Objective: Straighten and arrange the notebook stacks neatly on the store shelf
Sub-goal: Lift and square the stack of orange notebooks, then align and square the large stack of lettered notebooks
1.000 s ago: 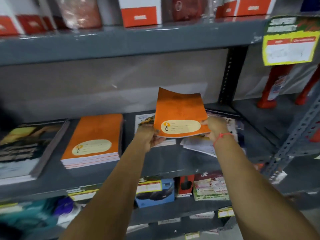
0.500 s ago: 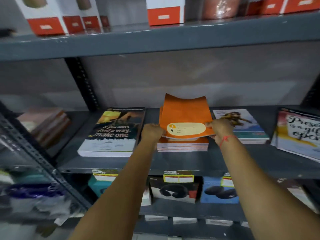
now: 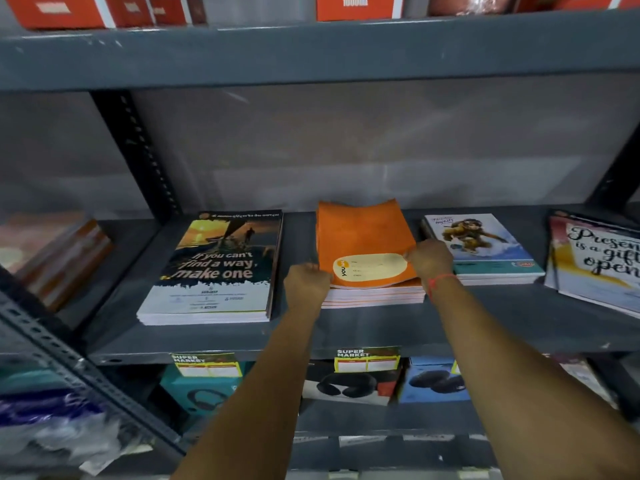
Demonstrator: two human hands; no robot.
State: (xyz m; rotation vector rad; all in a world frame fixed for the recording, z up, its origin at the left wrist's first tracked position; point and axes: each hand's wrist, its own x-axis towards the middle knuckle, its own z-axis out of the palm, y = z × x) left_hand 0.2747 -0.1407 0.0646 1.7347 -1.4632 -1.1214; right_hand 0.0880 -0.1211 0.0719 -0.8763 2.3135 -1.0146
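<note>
An orange notebook with a cream label lies on top of the orange notebook stack in the middle of the grey shelf. Its far edge curls up a little. My left hand grips its near left corner and my right hand grips its right edge. Left of it is a stack with a dark "make one" cover. On the right sit a stack with a cartoon figure cover and a skewed "gift" stack.
A perforated upright divides the shelf bay from brownish books on the left. Boxed headphones and neck pillows fill the shelf below, behind yellow price tags. Red and white boxes line the shelf above.
The view swung from the right bay to this one. Both hands carried the orange notebook left and lowered it onto the orange stack; it now lies nearly flat.
</note>
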